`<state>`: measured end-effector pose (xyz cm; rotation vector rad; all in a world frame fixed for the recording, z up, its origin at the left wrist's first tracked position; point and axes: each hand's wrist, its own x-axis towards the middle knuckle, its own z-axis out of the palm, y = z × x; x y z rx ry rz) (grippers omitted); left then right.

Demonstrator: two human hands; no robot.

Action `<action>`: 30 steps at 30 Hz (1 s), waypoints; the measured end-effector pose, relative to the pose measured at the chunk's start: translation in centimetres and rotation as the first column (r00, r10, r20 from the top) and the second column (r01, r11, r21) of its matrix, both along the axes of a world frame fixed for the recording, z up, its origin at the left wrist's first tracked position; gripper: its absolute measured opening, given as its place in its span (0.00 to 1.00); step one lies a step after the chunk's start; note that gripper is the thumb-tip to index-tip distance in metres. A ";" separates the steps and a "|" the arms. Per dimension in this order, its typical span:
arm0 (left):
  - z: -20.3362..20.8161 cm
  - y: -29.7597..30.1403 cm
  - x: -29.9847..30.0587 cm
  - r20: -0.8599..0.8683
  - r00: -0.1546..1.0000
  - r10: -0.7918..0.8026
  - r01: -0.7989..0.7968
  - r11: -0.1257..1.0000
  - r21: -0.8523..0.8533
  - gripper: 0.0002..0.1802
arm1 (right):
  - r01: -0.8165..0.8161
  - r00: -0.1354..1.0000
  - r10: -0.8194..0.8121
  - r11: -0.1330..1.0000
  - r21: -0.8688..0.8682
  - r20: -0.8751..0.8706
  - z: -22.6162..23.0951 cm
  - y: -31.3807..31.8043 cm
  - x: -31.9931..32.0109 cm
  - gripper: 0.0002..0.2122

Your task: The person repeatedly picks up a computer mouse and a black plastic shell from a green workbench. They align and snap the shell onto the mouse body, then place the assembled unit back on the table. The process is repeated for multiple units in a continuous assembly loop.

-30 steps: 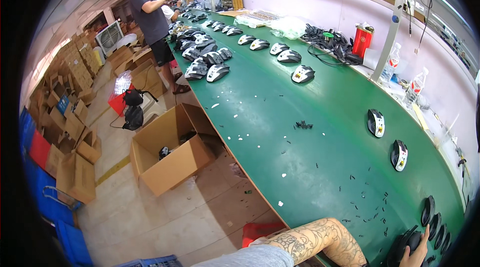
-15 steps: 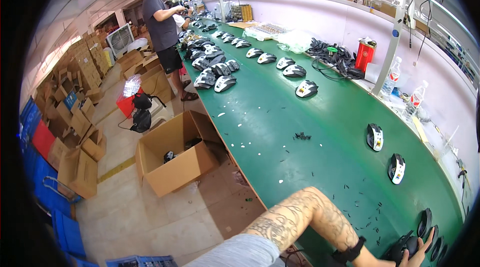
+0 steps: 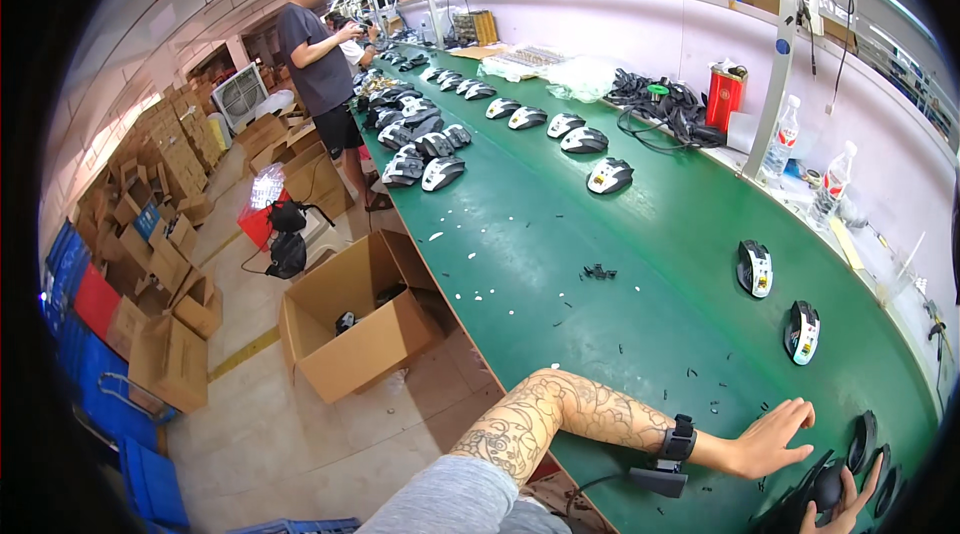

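Observation:
My left hand (image 3: 772,440) reaches over the green bench with its fingers spread and nothing between them. A dark band with a small black box circles that wrist. At the lower right edge, my right hand (image 3: 848,506) has its fingers around a black, rounded mouse part (image 3: 826,486); the frame cuts off much of it. Beside it stand several black curved shells (image 3: 862,442). Two black-and-white computer mice (image 3: 802,333) lie farther up the bench. Small black slivers (image 3: 692,372) are scattered close to my left hand.
Rows of mice (image 3: 610,176) and a pile of them run along the green bench (image 3: 520,284). An open cardboard box (image 3: 362,359) stands on the floor at left. Bottles (image 3: 834,180) and a red can (image 3: 726,97) line the wall. A person (image 3: 322,64) stands at the far end.
My left hand has come up from the lower edge into view, away from the black part, and its fingers are spread. My right hand stays by the black part.

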<state>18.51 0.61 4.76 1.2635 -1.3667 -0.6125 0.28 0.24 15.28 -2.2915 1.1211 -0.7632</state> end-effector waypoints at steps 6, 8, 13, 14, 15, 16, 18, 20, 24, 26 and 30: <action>-1.3 -0.4 -1.3 -0.045 0.995 -0.090 0.090 0.996 -0.001 0.19 | -0.033 0.998 0.032 0.999 0.021 0.055 -0.5 -0.3 -0.3 0.42; -1.5 -0.3 -1.4 -0.066 0.990 -0.125 0.125 0.992 0.000 0.21 | -0.043 0.997 0.045 0.999 -0.024 0.068 -1.1 -0.5 -0.3 0.42; -2.4 -0.4 -1.7 -0.060 0.989 -0.135 0.132 0.990 -0.046 0.24 | 0.024 0.996 -0.013 0.992 -0.122 0.089 -2.2 -1.1 -0.3 0.43; -2.7 -0.5 -1.9 -0.083 0.987 -0.135 0.130 0.990 -0.054 0.26 | 0.018 0.994 0.001 0.986 -0.164 0.111 -2.4 -1.1 -0.3 0.43; -2.5 -0.6 -2.1 -0.100 0.986 -0.134 0.128 0.990 -0.063 0.27 | 0.013 0.990 0.016 0.978 -0.208 0.138 -2.6 -1.1 -0.2 0.43; -2.3 -0.6 -2.1 -0.117 0.984 -0.133 0.125 0.990 -0.072 0.29 | 0.010 0.986 0.033 0.968 -0.251 0.166 -2.8 -1.1 0.0 0.43; -2.1 -0.9 -1.9 -0.193 0.965 -0.176 0.179 0.984 -0.005 0.33 | 0.030 0.992 0.007 0.957 -0.287 0.127 -3.0 -1.0 0.5 0.40; -2.4 -1.8 -2.2 -0.289 0.946 -0.150 0.167 0.985 0.035 0.34 | 0.066 0.998 -0.057 0.954 -0.292 0.039 -2.8 -1.0 1.0 0.39; -3.0 -3.0 -2.2 -0.283 0.944 -0.169 0.178 0.984 0.006 0.32 | 0.060 0.996 -0.041 0.969 -0.240 0.085 -2.5 -1.1 1.3 0.37; -3.3 -3.2 -2.1 -0.273 0.938 -0.215 0.227 0.974 0.010 0.29 | 0.045 0.995 -0.029 0.983 -0.176 0.096 -2.8 -0.7 1.5 0.36; -4.3 -3.5 -2.6 -0.253 0.923 -0.291 0.311 0.949 0.044 0.26 | -0.022 0.997 -0.013 0.894 -0.448 -0.077 -2.8 -0.7 1.2 0.33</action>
